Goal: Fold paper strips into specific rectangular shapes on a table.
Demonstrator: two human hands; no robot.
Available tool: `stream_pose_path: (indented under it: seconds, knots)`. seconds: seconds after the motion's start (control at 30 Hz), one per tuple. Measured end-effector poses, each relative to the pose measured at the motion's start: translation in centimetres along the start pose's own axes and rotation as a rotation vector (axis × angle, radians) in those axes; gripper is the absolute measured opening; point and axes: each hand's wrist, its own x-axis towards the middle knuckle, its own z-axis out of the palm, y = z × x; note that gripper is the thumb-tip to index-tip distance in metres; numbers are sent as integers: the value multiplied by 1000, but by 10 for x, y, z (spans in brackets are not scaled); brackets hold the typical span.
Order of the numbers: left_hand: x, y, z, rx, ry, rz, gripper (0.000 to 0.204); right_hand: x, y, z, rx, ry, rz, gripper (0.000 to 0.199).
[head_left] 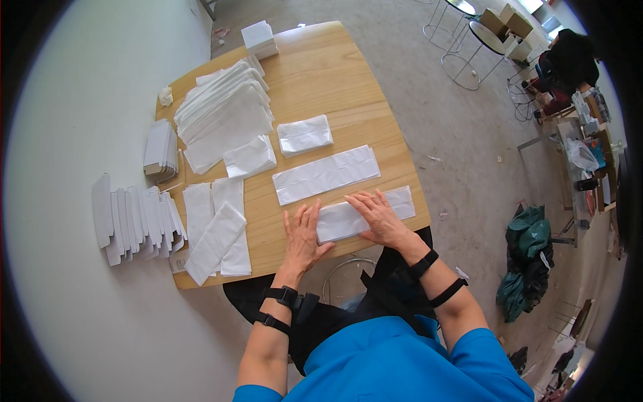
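A long strip of white, paper-like folded sheets point(341, 224) lies at the table's near edge. Against its left end rests my left hand point(305, 236), fingers stretched out and thumb apart. My right hand point(382, 218) lies over the strip's middle with its fingers spread, partly hiding it. Just beyond is a similar white strip stack point(327, 175). Farther off sits a shorter folded white stack point(305, 135). Left of my left hand, several loose white strips point(218, 242) overlap one another. I cannot tell whether the sheets are paper or thin cloth.
On the wooden table point(321, 67), a fanned pile of white sheets point(224, 107) lies far left, near a white box stack point(260, 39). Flat white cartons point(137, 221) line the wall side. Green and black bags point(526, 261) lie on the floor at right; a person point(569, 67) sits beyond.
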Motion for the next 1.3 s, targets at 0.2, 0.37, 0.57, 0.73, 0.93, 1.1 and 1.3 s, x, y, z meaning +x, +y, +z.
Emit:
stream_pose_path:
  seconds: [0.2,0.37,0.57,0.73,0.93,1.1,1.3]
  knots:
    - [-1,7,-4,-639,252,-357,35,-13,-11,-13,480,467,358,57]
    - [0,-2,15,-1066,396,-537,18,-10,-38,6,648,595,627,24]
    - [-2,12,25,-1032,296,-507,19,-1,-27,26,275,533,596,27]
    - [3,15,31,-1103,254,-479,20,2,-20,35,288,492,650,24]
    - [3,5,37,-1093,238,-499,22,1,-16,36,321,460,650,24]
    - [-2,-8,42,-1141,247,-530,22,1,-24,25,260,520,594,22]
    - [7,8,36,-1235,235,-504,23,8,-35,23,840,473,658,14]
